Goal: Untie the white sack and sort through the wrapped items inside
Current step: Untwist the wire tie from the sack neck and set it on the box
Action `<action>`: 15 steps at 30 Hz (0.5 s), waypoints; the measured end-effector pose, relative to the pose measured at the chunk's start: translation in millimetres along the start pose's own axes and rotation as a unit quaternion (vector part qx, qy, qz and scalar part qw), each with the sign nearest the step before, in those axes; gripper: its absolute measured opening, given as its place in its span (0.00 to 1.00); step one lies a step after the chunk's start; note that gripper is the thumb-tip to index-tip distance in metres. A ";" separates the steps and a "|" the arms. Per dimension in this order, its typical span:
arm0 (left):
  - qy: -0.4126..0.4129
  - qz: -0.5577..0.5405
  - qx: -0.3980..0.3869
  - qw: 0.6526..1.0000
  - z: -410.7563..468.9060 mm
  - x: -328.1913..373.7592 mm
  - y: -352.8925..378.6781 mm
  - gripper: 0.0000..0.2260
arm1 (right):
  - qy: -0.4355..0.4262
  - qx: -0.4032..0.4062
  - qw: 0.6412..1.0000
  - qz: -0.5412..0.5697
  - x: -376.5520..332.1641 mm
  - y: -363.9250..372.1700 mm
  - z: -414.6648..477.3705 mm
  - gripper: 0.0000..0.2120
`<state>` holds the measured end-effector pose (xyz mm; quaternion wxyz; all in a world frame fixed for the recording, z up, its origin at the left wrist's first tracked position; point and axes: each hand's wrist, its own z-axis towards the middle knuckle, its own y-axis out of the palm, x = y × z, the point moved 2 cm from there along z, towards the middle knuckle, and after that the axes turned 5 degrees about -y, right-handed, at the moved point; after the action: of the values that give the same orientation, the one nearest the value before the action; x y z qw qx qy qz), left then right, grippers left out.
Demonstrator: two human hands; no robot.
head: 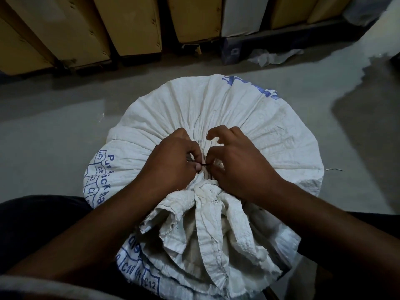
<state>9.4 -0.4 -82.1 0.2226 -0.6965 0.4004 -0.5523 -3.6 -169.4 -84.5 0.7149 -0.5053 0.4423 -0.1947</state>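
A full white woven sack [216, 109] with blue print stands on the floor right in front of me, its top gathered into a tight neck. Loose cloth of the sack mouth [207, 234] fans out toward me below the neck. My left hand [171, 161] pinches a thin dark tie [52, 164] at the neck between thumb and fingers. My right hand [236, 161] presses against the same spot from the right, fingertips curled on the tie and the gathered cloth. The sack's contents are hidden.
A grey concrete floor [54, 126] surrounds the sack. Tan cardboard cartons [129, 24] stand in a row along the back, with a dark blue box [233, 53] and crumpled clear plastic [272, 57] at the back right. My dark-clad legs flank the sack.
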 end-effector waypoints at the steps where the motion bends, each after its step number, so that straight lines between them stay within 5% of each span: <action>1: 0.000 -0.001 0.001 1.000 -0.5 0.5 -0.2 0.07 | 0.001 0.000 1.000 0.001 -0.2 -0.2 -0.7 0.04; 15: 0.002 0.005 0.007 1.000 -0.8 0.4 -0.9 0.08 | -0.002 0.010 1.000 0.009 -1.9 -2.5 2.0 0.04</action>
<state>9.0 -0.1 -81.0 0.2296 -0.6919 0.4004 -0.5551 -2.6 -168.0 -81.3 0.7223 -0.4946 0.4438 -0.1916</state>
